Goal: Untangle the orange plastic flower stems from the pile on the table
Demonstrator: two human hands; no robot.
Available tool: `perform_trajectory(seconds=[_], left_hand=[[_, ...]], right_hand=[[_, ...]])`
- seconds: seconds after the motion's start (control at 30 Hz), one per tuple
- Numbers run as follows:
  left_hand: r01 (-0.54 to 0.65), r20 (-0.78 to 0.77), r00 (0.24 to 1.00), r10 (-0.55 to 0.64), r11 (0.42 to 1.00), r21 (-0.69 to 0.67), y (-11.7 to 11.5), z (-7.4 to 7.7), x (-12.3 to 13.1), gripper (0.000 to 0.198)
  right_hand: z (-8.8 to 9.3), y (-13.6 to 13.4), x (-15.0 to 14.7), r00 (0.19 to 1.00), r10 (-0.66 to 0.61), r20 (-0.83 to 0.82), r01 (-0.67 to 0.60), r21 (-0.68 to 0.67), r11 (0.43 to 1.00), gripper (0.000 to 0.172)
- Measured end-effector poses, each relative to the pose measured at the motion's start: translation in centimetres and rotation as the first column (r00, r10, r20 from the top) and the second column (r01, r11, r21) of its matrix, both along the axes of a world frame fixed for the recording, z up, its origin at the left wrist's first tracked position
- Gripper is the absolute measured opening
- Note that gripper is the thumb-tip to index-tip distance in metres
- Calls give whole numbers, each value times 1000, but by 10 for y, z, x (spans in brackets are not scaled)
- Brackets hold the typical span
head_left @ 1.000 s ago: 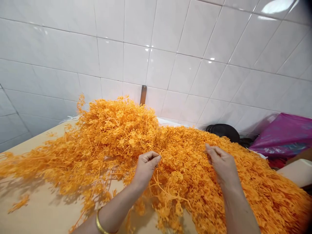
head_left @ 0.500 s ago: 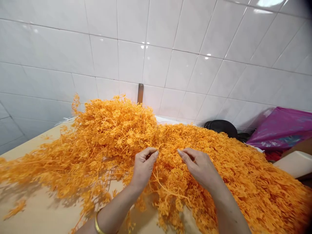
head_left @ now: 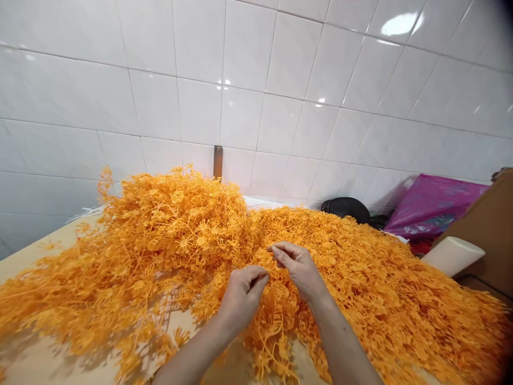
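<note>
Orange plastic flower sprigs (head_left: pixel 180 235), thin-stemmed with small star-shaped heads, are heaped over the table (head_left: pixel 52 363). My left hand (head_left: pixel 242 294) is closed, thumb and index finger pinched at the front of the heap. Just above and to its right, my right hand (head_left: pixel 296 267) is also closed in a pinch, its fingertips apart from the left ones. Whatever the fingertips hold is too small to tell from the orange behind. A loose-looking sprig (head_left: pixel 272 342) hangs or lies below my hands; I cannot see whether it is attached to either pinch.
White wall tiles (head_left: pixel 248 59) rise behind the heap, with a brown metal strip (head_left: pixel 217 162) standing against them. Back right are a black rounded case (head_left: pixel 348 209), a purple bag (head_left: pixel 433 206), a white roll (head_left: pixel 455 255) and a cardboard box (head_left: pixel 489 230).
My hands have come closer together; the right one moved left, and the left one sits lower. The view has turned rightward, bringing more of the cardboard box into sight.
</note>
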State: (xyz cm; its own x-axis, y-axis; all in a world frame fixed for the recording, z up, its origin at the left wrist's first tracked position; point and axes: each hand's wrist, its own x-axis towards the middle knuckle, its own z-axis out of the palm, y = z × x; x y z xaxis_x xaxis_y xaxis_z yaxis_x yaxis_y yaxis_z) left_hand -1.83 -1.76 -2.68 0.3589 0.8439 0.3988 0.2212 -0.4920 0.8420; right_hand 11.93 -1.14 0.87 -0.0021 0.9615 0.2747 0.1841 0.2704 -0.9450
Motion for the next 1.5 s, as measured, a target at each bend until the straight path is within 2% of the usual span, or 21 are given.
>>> perform_trajectory(seconds=[0.2,0.37,0.5,0.67,0.8,0.93,1.1,1.2,1.27,1.33,1.43,1.5], left_hand=[[4,45,999,-1,997,-76,1,5,-3,24],[-74,185,976,119,970,-233,11,26,-22,28],[-92,227,963,146,969,-231,15,37,-34,29],[-76,176,977,118,970,-230,14,35,-33,31],[-57,192,975,109,965,-257,14,32,-31,29],[37,226,973,42,942,-333,9,31,-24,24],[196,289,955,-59,859,-473,-3,27,-10,31],[309,352,926,-134,806,-506,-4,21,-6,18],[317,400,911,-97,786,-531,-1,18,-7,17],[271,448,894,11,782,-561,5,16,-11,17],[188,514,839,180,789,-584,16,16,-20,20],[159,555,793,252,794,-587,22,17,-27,21]], right_hand=[[-1,1,2,999,-23,-41,25,32,999,18],[8,0,15,954,-183,-236,200,49,979,17],[13,-1,25,920,-226,-321,249,31,968,18],[17,-5,31,913,-214,-348,247,53,968,17],[21,-8,31,905,-206,-372,249,70,966,14],[21,-10,23,916,-170,-362,210,74,975,14],[18,-12,5,954,-78,-288,106,82,991,14],[17,-12,-1,978,-4,-208,21,76,997,16],[17,-12,0,988,35,-149,-28,48,998,18],[18,-12,5,995,28,-96,-27,15,1000,21],[19,-11,15,997,-60,-55,60,7,998,25],[21,-11,21,989,-136,-61,138,30,990,26]])
